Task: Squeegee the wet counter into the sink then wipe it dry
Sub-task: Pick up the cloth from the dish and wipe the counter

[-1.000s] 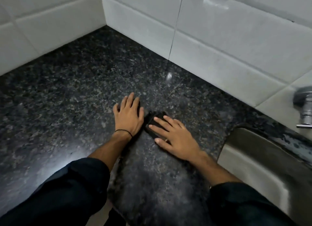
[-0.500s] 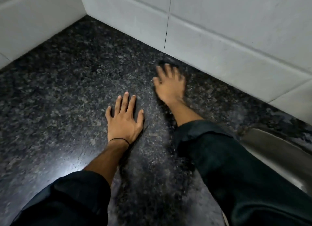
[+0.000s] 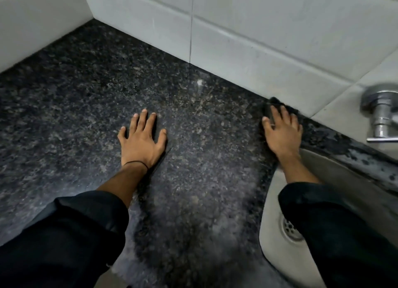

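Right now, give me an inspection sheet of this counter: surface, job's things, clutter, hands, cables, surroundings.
Surface: dark speckled granite counter, glossy, with a paler hazy patch between the hands.
Job's things: small black wiping pad lies on the counter at the foot of the wall, under the right fingers; cloth or sponge, cannot tell. Steel sink with round drain at the right. No squeegee seen.
Clutter: nothing seen.
Hands: left hand lies flat on the counter, fingers spread, holding nothing; right hand presses the pad with straight fingers.
Cables: nothing seen.
Surroundings: white tiled wall behind and to the left; chrome tap above the sink.
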